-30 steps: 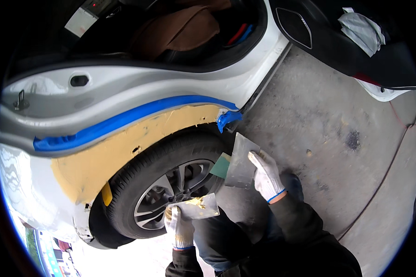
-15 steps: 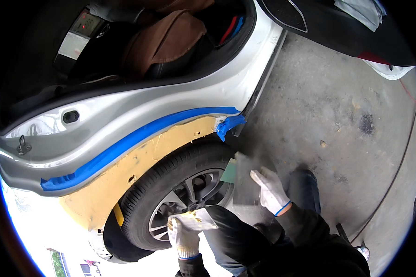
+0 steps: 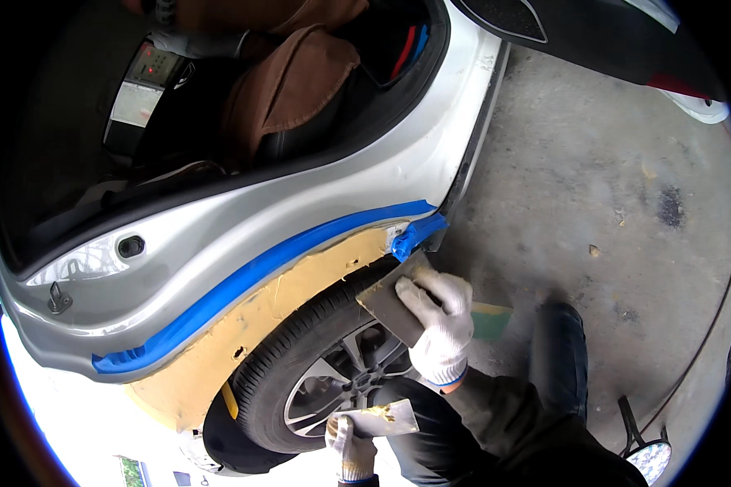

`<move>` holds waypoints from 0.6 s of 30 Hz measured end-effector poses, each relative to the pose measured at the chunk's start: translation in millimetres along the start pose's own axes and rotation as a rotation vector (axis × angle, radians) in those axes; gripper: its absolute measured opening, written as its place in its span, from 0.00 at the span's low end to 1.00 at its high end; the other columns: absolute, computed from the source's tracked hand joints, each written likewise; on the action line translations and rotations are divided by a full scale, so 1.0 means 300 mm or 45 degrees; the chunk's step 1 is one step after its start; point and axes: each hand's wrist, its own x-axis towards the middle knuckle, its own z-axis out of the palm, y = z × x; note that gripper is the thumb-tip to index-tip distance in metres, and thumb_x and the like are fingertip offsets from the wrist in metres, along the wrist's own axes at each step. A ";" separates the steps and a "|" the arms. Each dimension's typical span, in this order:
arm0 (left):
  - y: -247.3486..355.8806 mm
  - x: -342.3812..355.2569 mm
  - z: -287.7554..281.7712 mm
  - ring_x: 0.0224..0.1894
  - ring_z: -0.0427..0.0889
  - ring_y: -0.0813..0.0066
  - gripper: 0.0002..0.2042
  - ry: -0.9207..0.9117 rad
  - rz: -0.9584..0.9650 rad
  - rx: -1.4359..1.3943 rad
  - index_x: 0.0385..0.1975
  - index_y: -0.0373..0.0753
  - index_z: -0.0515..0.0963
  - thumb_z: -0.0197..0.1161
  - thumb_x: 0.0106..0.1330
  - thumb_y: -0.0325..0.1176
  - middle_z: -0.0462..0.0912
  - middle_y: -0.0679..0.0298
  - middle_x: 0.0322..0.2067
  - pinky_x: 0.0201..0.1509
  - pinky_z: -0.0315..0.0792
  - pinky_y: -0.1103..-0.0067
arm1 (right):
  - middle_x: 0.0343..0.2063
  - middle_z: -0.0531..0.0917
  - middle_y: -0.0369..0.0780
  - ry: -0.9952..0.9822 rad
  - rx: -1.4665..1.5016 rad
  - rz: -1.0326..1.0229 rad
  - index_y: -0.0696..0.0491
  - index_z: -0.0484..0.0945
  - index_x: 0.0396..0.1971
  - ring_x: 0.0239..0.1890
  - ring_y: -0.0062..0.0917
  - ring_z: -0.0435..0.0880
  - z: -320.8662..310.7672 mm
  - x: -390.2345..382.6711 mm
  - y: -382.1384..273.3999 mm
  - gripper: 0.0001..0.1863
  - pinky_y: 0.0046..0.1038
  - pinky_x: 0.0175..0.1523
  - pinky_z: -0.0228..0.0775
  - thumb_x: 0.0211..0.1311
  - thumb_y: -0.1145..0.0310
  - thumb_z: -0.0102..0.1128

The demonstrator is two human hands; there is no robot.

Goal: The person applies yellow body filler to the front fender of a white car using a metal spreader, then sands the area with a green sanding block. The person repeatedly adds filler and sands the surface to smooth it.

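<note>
Nearest the body, the left white-gloved hand (image 3: 349, 448) pinches a small grey flat plate (image 3: 367, 424) bearing a dab of yellow paste (image 3: 391, 411), kept level and low by the knee; only its cuff end shows at the lower edge. Ahead, the right white-gloved hand (image 3: 443, 331) grips a wider grey flat spreader (image 3: 388, 307), fingers laid across its face, the dark-sleeved forearm (image 3: 499, 406) slanting up and leftward; a green flat piece (image 3: 489, 322) juts out behind, whether held I cannot tell. The spreader hangs over the black tyre (image 3: 260, 398). Beyond, the pale-yellow filler band (image 3: 193, 367) already coats the wheel arch beneath the blue masking tape (image 3: 219, 302). Ridges and small pits remain, so the coating looks broadly laid but, I judge, not yet smoothed.
</note>
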 end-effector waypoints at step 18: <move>-0.017 0.002 0.052 0.33 0.79 0.75 0.13 -0.065 -0.773 -1.207 0.43 0.34 0.74 0.60 0.71 0.38 0.81 0.62 0.33 0.37 0.76 0.81 | 0.57 0.76 0.47 -0.013 0.147 0.076 0.50 0.78 0.55 0.60 0.48 0.72 0.189 0.011 0.007 0.29 0.48 0.66 0.61 0.48 0.78 0.61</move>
